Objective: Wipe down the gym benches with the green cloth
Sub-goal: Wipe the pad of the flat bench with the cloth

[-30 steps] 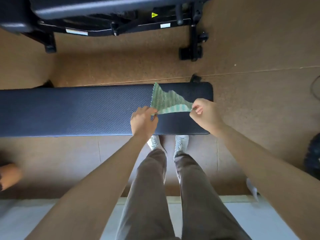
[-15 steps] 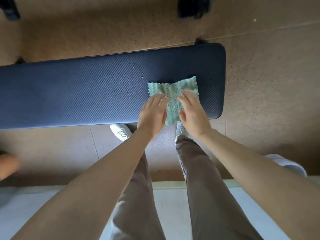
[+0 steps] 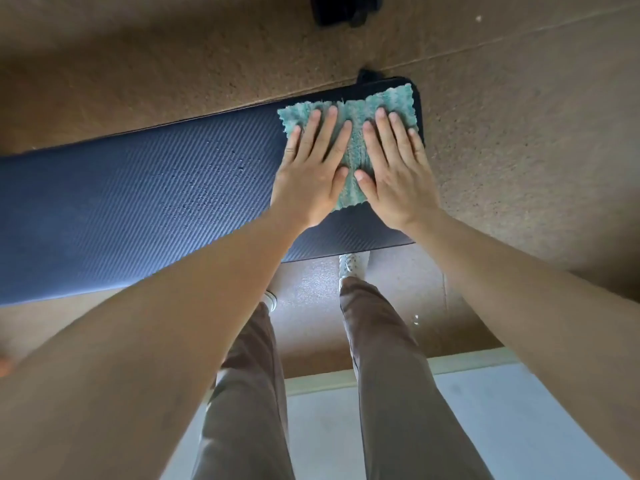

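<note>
The green cloth (image 3: 358,110) lies spread flat on the right end of the dark blue padded bench (image 3: 138,202), which runs across the view from left to right. My left hand (image 3: 311,171) and my right hand (image 3: 396,174) rest palm-down side by side on the cloth, fingers straight and apart, pressing it onto the pad. Neither hand grips it. The cloth's far edge reaches the bench's far right corner, and most of its middle is hidden under my hands.
Brown speckled floor surrounds the bench. A black foot of other gym equipment (image 3: 343,8) stands at the top edge. My legs and white shoes (image 3: 349,265) are just in front of the bench. A pale floor strip (image 3: 502,427) lies behind my feet.
One second ago both hands held the cloth up by its corners. They laid it on the bench, then slid it toward the far right corner with palms flat.
</note>
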